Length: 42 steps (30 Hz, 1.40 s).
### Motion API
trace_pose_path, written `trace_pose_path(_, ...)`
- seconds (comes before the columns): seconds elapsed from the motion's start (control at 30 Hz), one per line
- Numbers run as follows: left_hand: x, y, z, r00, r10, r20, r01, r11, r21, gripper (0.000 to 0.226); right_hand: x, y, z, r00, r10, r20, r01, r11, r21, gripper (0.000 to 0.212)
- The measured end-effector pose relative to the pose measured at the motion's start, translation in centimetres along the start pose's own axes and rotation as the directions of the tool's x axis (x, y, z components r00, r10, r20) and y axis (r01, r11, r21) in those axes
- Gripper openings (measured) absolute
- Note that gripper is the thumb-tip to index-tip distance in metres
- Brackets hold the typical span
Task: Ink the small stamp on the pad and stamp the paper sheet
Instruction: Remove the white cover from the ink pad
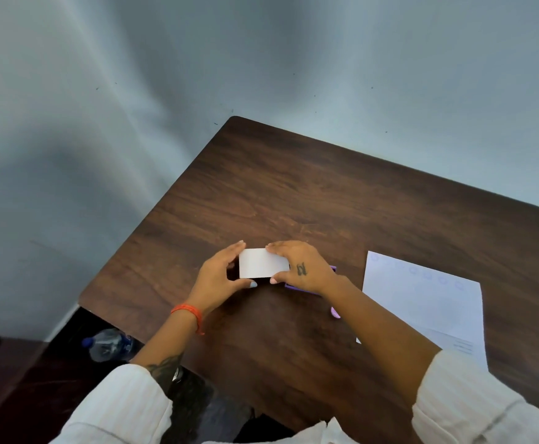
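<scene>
Both hands pinch a white box (pixel 263 263): left hand (pixel 218 278) at its left end, right hand (pixel 303 267) at its right end. The paper (pixel 428 302) lies flat well right of the box. A purple pad (pixel 333 269) peeks out under the right hand.

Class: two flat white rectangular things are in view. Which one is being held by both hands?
The small white box, gripped between left hand and right hand. The paper sheet lies untouched on the table.

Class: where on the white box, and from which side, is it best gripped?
Grip the white box by its two short ends, coming from left and right. It is a flat rectangle lying level, and the left hand and right hand pinch it just so.
</scene>
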<state>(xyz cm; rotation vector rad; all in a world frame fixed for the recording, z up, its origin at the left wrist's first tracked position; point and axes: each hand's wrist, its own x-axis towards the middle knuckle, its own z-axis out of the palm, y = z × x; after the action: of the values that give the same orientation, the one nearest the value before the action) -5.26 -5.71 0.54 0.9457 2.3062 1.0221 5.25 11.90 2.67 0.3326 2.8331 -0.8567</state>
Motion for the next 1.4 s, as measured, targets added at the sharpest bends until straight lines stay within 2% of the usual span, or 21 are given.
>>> trace_pose_path(0.3,0.2,-1.8,-0.4,1.0,0.004,0.02,-0.009,0.969,0.247,0.083,1.6,0.1,2.0,0.998,-0.021,0.065,0.026,0.997,-0.068,0.072)
trace_pose_path(0.6,0.4,-2.3,-0.4,1.0,0.013,0.019,-0.017,0.964,0.266,0.079,1.2,0.6,2.4,0.998,-0.022,0.062,0.025,0.999,-0.041,0.07)
trace_pose_path(0.73,0.5,-1.9,-0.4,0.999,-0.011,0.042,-0.002,0.952,0.307,0.086,1.1,0.5,2.3,0.997,-0.027,0.079,0.03,0.999,-0.04,0.072)
trace_pose_path(0.8,0.4,-1.5,-0.4,0.999,-0.018,0.028,0.008,0.944,0.331,0.088,0.6,0.4,2.0,1.0,-0.014,0.013,0.014,0.999,0.047,0.072)
trace_pose_path(0.9,0.3,-0.4,-0.1,0.999,0.006,-0.035,0.006,0.947,0.32,0.083,-0.7,0.9,1.0,0.98,0.042,-0.192,0.004,0.972,0.234,0.066)
trace_pose_path(1.03,0.4,1.9,1.2,0.993,0.077,-0.087,-0.054,0.969,0.241,0.074,-3.5,2.1,-1.3,0.884,0.254,-0.392,-0.049,0.884,0.464,0.048)
trace_pose_path(1.17,0.3,4.8,3.4,0.978,0.198,-0.063,-0.19,0.976,0.107,0.066,-6.8,3.6,-2.9,0.823,0.389,-0.415,-0.077,0.799,0.596,0.042)
trace_pose_path(1.3,-0.4,7.4,6.1,0.964,0.264,0.027,-0.265,0.963,0.038,0.063,-10.2,4.3,-2.7,0.774,0.452,-0.443,-0.123,0.794,0.596,0.039)
trace_pose_path(1.4,-1.3,8.4,8.2,0.958,0.252,0.135,-0.256,0.967,0.011,0.064,-12.1,4.6,-1.3,0.774,0.456,-0.439,-0.154,0.809,0.567,0.039)
